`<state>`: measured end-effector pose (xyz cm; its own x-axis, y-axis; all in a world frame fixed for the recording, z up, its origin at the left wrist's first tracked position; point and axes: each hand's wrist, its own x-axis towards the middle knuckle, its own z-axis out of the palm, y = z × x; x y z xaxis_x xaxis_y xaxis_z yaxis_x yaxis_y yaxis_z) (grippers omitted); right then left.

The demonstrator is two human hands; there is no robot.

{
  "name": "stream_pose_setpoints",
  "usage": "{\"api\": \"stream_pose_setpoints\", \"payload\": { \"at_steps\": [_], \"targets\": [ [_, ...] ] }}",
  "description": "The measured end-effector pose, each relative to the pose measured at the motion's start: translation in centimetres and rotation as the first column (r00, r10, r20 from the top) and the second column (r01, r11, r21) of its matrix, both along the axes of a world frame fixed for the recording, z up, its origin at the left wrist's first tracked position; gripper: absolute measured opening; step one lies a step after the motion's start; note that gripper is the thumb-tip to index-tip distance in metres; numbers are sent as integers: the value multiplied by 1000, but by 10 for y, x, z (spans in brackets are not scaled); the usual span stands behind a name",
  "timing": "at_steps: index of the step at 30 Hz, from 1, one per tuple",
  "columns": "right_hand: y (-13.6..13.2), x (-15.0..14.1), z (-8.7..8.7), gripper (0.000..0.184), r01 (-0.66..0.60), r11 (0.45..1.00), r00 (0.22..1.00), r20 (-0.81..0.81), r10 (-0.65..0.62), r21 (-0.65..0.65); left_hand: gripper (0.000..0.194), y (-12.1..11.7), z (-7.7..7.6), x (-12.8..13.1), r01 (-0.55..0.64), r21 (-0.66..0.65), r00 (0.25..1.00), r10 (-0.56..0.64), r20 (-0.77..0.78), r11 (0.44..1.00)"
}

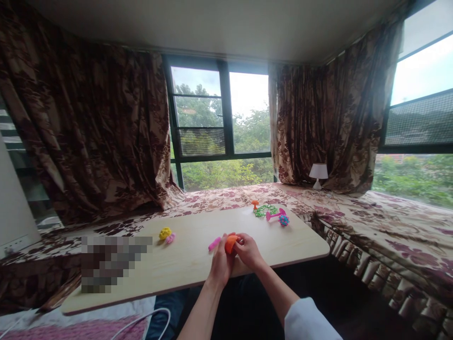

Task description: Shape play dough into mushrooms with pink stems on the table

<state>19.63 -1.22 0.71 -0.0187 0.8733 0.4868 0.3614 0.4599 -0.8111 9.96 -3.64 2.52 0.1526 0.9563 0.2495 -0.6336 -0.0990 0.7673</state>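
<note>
Near the front edge of the pale table (191,264), my left hand (220,267) and my right hand (250,254) meet around a bright orange rounded piece (231,243). Fingers of both hands are closed on it, and they cover part of its shape, so I cannot tell its exact kind. Just left of my left fingertips lies a bright pink elongated piece (214,243); whether they touch is unclear. Further left, a bumpy yellow ball (164,233) sits against a light pink knobbly piece (170,238).
At the table's back right lie an orange mushroom-shaped piece (255,204), a green chain (262,212), a pink dumbbell-shaped toy (274,216) and a blue-and-pink spiky ball (283,220). A blurred patch (109,262) covers the left end. A white lamp (318,172) stands beyond.
</note>
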Motion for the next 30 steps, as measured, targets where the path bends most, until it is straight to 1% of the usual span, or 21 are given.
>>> {"api": "stream_pose_setpoints", "payload": {
  "at_steps": [6, 13, 18, 24, 30],
  "targets": [
    [-5, 3, 7, 21, -48, 999, 999, 11, 47, 26, 29, 0, 1, 1, -24, 4, 1000, 24, -1, 1000],
    [-7, 3, 9, 20, -43, 999, 999, 21, 42, 26, 26, -1, 2, 1, -29, 1, 999, 29, -24, 1000],
    [-3, 2, 4, 20, -22, 1000, 999, 36, 21, 7, 27, 1, 0, 1, -23, -7, 999, 23, -34, 1000],
    [2, 0, -2, 20, 24, 1000, 999, 29, -23, -10, 27, 2, -2, 2, -19, 16, 1000, 19, -12, 1000],
    [-5, 4, 7, 20, -18, 1000, 1000, -4, 18, 11, 24, 1, 0, 3, -82, 24, 996, 82, 21, 996]
  ]
}}
